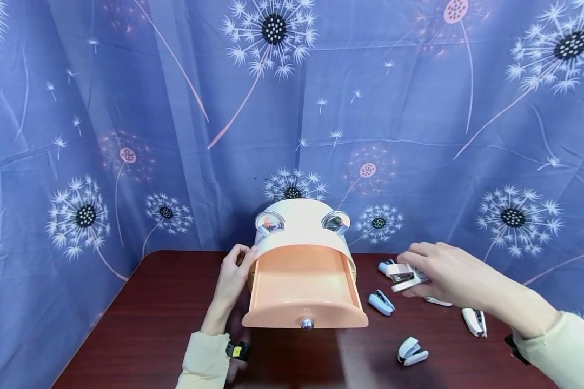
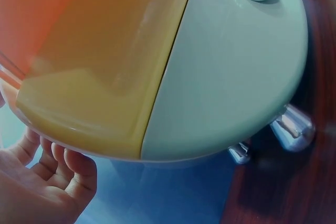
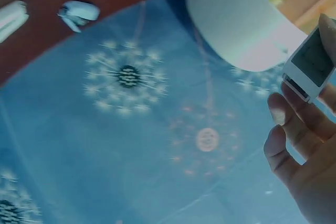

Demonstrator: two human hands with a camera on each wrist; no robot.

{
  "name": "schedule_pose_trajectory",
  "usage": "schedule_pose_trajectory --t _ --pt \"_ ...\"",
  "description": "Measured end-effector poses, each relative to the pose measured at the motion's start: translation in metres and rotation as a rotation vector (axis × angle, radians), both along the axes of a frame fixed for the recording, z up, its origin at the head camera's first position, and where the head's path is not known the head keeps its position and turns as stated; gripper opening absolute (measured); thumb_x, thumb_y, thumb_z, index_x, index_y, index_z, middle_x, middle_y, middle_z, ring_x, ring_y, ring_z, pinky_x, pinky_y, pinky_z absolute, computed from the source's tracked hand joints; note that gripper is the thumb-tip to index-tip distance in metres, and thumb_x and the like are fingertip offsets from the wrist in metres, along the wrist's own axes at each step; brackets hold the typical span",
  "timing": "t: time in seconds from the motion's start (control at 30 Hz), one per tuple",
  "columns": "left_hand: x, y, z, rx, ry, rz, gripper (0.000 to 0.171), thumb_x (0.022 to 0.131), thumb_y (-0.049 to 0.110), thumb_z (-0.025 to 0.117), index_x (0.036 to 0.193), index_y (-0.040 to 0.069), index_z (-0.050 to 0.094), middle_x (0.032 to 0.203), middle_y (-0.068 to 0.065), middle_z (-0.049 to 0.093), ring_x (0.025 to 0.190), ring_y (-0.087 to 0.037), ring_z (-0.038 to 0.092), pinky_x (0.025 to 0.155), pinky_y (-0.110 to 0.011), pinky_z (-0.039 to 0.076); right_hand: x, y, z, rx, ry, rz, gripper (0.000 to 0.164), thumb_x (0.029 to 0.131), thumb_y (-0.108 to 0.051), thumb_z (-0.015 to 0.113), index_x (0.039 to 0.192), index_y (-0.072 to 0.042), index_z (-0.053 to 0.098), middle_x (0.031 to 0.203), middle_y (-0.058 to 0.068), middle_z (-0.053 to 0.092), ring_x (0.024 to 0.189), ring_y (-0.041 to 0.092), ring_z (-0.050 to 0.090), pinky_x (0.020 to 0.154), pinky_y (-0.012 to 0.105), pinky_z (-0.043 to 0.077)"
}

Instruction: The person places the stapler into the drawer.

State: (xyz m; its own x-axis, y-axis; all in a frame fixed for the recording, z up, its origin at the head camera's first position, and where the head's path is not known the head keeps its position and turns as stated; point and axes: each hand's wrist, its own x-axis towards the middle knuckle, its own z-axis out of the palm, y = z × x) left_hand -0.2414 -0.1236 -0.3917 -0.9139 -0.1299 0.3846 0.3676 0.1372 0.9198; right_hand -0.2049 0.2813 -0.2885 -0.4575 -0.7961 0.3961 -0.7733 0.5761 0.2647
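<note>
Right grip: the right hand (image 1: pixel 443 270) pinches the white stapler, thumb and fingers closed on its body.
Held stapler: the white stapler (image 1: pixel 403 276) is up above the tabletop (image 1: pixel 175 313), to the right of the drawer cabinet (image 1: pixel 299 219).
Left grip: the left hand (image 1: pixel 231 276) holds the cabinet's left edge, fingers bent against the shell.
Peach drawer: the top drawer (image 1: pixel 277 316) stands pulled out, a silver knob (image 1: pixel 307 323) on its front.
Lower drawers: the yellow drawer (image 2: pixel 100 87) and green drawer (image 2: pixel 226 72) sit shut, side by side in the left wrist view.
Loose staplers: one blue stapler (image 1: pixel 382 303) lies just beside the peach drawer; another white one (image 1: pixel 412 351) lies nearer the viewer; others lie near or partly behind the right hand.
Backdrop: a blue dandelion-print curtain (image 1: pixel 253 173) hangs behind.
</note>
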Motion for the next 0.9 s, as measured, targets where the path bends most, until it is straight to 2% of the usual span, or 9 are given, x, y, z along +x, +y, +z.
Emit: schedule_pose_trajectory --t 0.2,0.47,0.67,0.8,0.9 --pt "0.0 0.003 -0.001 -0.007 -0.002 -0.013 0.02 0.097 0.016 0.063 0.087 0.0 0.056 0.076 -0.003 0.049 0.071 -0.014 0.047 0.064 -0.024 0.038 -0.004 -0.028 0.019 0.036 0.016 0.028 0.043 0.08 -0.053 0.075 0.103 -0.018 0.064 0.091 -0.013 0.053 0.07 0.003 0.045 0.063 0.032 0.042" --pt "0.001 0.0 -0.004 -0.016 -0.005 0.016 0.02 0.096 0.017 0.064 0.087 0.0 0.057 0.077 -0.003 0.051 0.073 -0.015 0.048 0.065 -0.024 0.039 -0.014 -0.079 0.035 0.061 -0.048 0.106 0.046 0.074 -0.041 0.083 0.106 -0.015 0.063 0.092 -0.007 0.055 0.077 0.011 0.054 0.069 0.035 0.048" --pt "0.002 -0.003 -0.003 -0.018 0.003 0.013 0.02 0.096 0.016 0.063 0.088 -0.001 0.057 0.078 -0.004 0.051 0.073 -0.015 0.048 0.066 -0.024 0.039 -0.023 -0.12 0.036 0.086 -0.078 0.186 0.04 0.074 -0.038 0.084 0.1 -0.017 0.062 0.088 -0.008 0.054 0.073 0.01 0.05 0.068 0.033 0.045" --pt "0.001 -0.002 -0.002 -0.021 0.007 0.011 0.02 0.096 0.018 0.063 0.089 0.0 0.057 0.078 -0.003 0.051 0.073 -0.015 0.048 0.066 -0.024 0.038 -0.029 -0.145 0.034 0.121 -0.048 0.244 0.04 0.075 -0.041 0.082 0.099 -0.017 0.061 0.083 -0.008 0.051 0.072 0.01 0.049 0.068 0.032 0.043" --pt "0.0 -0.001 -0.001 -0.03 0.012 0.018 0.021 0.096 0.018 0.064 0.089 0.0 0.058 0.078 -0.003 0.051 0.074 -0.015 0.048 0.066 -0.024 0.039 -0.032 -0.162 0.031 0.172 -0.006 0.257 0.041 0.077 -0.044 0.08 0.099 -0.015 0.061 0.08 -0.007 0.049 0.072 0.011 0.05 0.065 0.03 0.043"
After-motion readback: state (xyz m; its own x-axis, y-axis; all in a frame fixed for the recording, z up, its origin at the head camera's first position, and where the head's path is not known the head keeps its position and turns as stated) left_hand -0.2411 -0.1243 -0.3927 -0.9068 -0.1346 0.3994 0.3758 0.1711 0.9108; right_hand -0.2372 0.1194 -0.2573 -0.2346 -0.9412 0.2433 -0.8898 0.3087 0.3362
